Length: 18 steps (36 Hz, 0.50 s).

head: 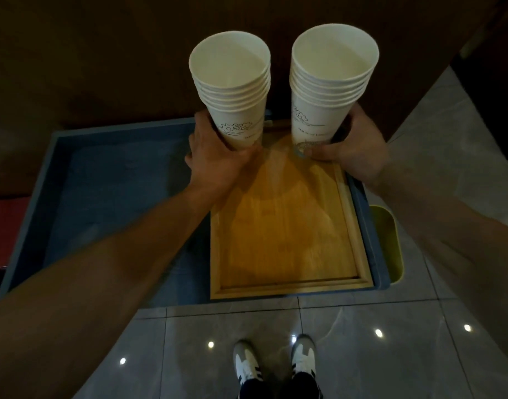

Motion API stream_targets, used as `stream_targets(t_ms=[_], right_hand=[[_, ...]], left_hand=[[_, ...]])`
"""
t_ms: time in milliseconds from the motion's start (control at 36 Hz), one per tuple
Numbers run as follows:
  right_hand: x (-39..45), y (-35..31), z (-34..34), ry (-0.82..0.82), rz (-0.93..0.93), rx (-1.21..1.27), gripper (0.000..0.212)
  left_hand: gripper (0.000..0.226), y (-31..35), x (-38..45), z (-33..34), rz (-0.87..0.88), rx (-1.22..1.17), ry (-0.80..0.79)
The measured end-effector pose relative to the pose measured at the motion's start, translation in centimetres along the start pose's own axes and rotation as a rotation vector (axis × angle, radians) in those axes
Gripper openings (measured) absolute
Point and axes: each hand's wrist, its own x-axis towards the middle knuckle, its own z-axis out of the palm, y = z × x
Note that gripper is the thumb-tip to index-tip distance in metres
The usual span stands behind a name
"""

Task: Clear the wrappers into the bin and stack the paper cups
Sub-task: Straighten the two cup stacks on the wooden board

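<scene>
Two stacks of white paper cups stand side by side over the far end of a wooden tray [287,237]. My left hand [215,156] grips the base of the left stack [232,90], which holds several nested cups. My right hand [356,148] wraps the base of the right stack [330,82], also several cups. Both stacks are upright with open mouths facing me and printed line drawings on their sides. Whether their bottoms touch the tray I cannot tell. A yellow-green bin [388,243] sits just right of the table. No wrappers are in view.
The tray lies on a blue table top [109,191] with a raised rim. A dark brown wall stands behind it. Grey glossy floor tiles [362,355] and my two white shoes [275,361] are below. Something red [5,226] sits at the left edge.
</scene>
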Motion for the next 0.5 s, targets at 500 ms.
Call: stream_targets(t_ms=[500], right_hand=[[-1.0,-0.5,0.5,0.016,-0.005,-0.022,0.107]], left_hand=[[0.090,-0.3,-0.2,-0.7,0.081,-0.053,-0.129]])
